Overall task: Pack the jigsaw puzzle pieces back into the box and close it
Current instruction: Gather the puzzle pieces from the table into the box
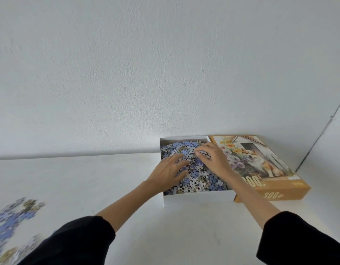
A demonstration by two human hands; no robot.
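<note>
Jigsaw pieces (201,180) fill one open white box (198,197), with two hands on the pile.
In the head view, one lid (260,159) printed with a dog lies touching the box's right side, both by the wall (165,64). A blurred patch of loose pieces (14,217) lies well apart at the table's (88,178) near left. The left hand (166,174) rests flat on the pile, fingers spread. The right hand (216,156) has bent fingers with their tips on the pieces; whether they pinch one cannot be told.

Head-worn wide-angle camera looked forward and down across the table (108,178) toward the wall (146,73), near the box (197,197).
</note>
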